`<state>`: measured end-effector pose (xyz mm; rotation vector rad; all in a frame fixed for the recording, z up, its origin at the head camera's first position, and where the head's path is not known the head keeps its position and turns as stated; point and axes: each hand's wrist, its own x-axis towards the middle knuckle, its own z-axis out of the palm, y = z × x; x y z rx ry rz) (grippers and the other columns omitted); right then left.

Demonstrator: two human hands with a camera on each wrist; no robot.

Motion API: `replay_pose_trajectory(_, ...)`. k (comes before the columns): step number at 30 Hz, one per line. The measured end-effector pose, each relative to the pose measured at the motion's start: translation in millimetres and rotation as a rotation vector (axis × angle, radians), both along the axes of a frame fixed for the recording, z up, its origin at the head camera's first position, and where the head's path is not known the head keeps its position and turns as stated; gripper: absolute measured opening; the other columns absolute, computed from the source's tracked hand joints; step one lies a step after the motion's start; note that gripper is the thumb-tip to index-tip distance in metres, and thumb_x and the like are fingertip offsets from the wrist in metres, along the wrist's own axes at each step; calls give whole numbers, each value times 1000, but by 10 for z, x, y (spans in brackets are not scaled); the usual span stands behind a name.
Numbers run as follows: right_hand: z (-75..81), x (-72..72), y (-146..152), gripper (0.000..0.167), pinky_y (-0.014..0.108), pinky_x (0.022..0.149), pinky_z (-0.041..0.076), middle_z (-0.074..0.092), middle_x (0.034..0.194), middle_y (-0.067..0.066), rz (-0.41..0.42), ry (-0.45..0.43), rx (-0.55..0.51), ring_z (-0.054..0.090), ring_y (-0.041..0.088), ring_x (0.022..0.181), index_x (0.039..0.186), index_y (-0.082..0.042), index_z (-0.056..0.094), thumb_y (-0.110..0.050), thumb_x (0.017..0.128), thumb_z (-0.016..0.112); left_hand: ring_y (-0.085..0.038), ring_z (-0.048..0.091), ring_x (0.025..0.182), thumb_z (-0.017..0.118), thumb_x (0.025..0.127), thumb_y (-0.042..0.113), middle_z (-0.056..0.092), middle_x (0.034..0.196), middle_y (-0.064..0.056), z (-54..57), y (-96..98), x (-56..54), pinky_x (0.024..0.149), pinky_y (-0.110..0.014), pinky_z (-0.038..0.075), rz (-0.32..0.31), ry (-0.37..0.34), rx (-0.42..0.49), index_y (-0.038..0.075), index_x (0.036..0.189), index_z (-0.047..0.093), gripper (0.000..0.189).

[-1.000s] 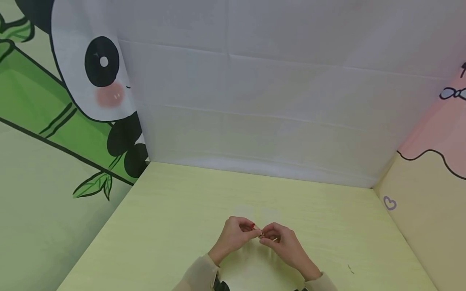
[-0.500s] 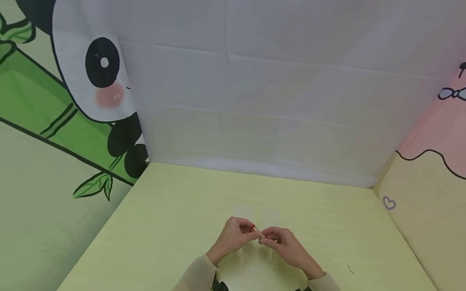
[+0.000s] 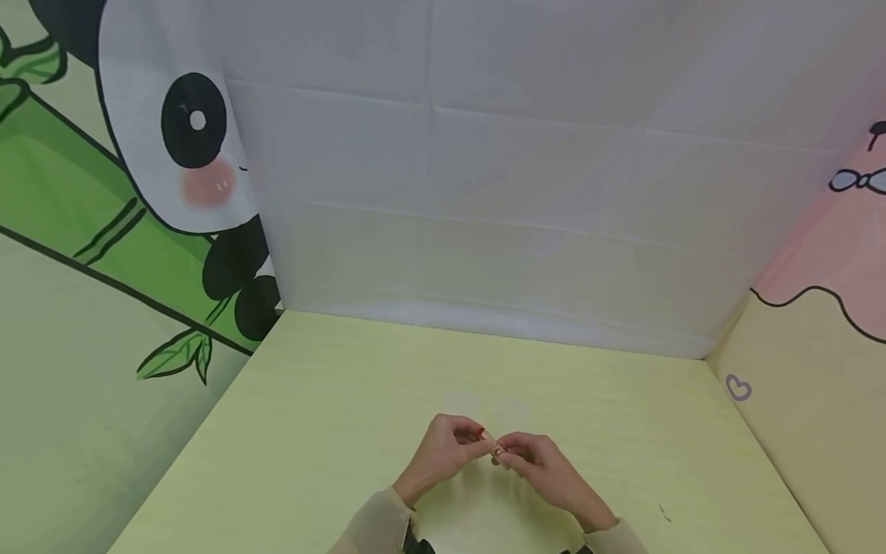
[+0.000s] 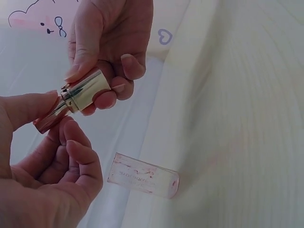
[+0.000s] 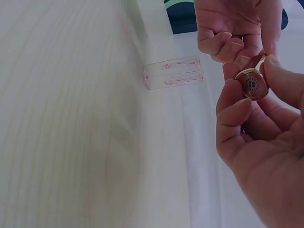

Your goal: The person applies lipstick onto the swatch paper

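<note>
Between both hands is a small gold lipstick tube (image 4: 88, 91), tilted, with a narrower reddish-gold end (image 4: 50, 118). My left hand (image 3: 446, 454) pinches that narrow end between thumb and fingers. My right hand (image 3: 543, 465) grips the wide gold base, thumb on one side and fingers on the other. In the right wrist view the base's round bottom (image 5: 251, 84) faces the camera, with a dark printed mark too small to read. A clear, red-smeared case (image 4: 142, 175) that looks like a lipstick cap lies on its side, touched by neither hand.
A pale yellow wood-grain table (image 3: 332, 431) lies under the hands. A white sheet (image 3: 484, 192) stands behind it, with a panda-printed sheet (image 3: 118, 254) at left and a pink-and-cream one (image 3: 817, 354) at right. A small dark mark (image 3: 665, 513) shows at right on the table.
My right hand has lowered slightly, and more of the lipstick tube shows between the hands than a second ago. My left hand keeps its pinch, almost still.
</note>
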<state>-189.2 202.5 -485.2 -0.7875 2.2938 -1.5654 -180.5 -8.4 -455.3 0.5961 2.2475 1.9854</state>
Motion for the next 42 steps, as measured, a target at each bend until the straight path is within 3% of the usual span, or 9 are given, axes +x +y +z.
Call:
replay_pose_trajectory(3,8,5,-6,22,35,69,51,68,100,13,6,10,-2,64,28,85,113,-5,64,-16,99,53,-25,66,68,74,83,5,69,78,-11,-26,6,-1,56,-22,48,22,-26,36,-5,85,71,11)
replay_pose_trajectory(6,13,8,-16,22,31,66,50,69,98,10,9,15,3,64,26,83,113,-5,65,-17,99,52,-30,65,68,74,82,5,69,77,-11,-61,9,-8,55,-21,46,34,-60,76,-6,85,71,12)
replay_pose_trajectory(11,12,6,-23,23,32,66,51,69,95,6,11,13,13,63,22,80,113,-3,64,-16,100,51,-27,65,67,74,82,4,69,77,-12,-69,-1,-18,54,-22,47,26,-69,85,-7,85,71,12)
replay_pose_trajectory(18,14,15,-24,23,37,70,52,69,99,8,20,26,0,64,27,86,113,-2,64,-17,100,51,-24,66,67,73,82,2,68,78,-14,-26,-31,-14,56,-23,49,5,-40,67,-7,85,71,10)
replay_pose_trajectory(24,-3,48,-59,26,34,75,53,65,108,11,-61,25,-52,65,29,92,117,-5,61,-18,95,61,-20,66,66,74,81,1,68,78,-12,-10,-68,-32,60,-39,54,6,-26,52,-6,86,70,9)
replay_pose_trajectory(29,-1,83,-111,26,34,69,55,64,100,9,-147,26,-64,65,24,84,108,-7,61,-10,85,73,-36,66,72,75,81,1,68,78,-12,-7,-85,-40,59,-38,54,21,-30,59,-6,85,70,9)
replay_pose_trajectory(34,5,99,-141,26,33,68,55,66,94,10,-167,38,-67,65,21,82,104,-6,61,-10,82,76,-43,65,74,75,81,2,68,78,-13,-2,-95,-37,59,-43,54,20,-32,65,-6,85,70,10)
replay_pose_trajectory(42,-15,89,-131,22,33,70,55,66,93,6,-171,42,-72,65,22,84,101,-5,62,-12,84,74,-31,67,70,73,82,1,68,79,-14,2,-87,-37,55,-22,50,4,-41,65,-6,86,70,9)
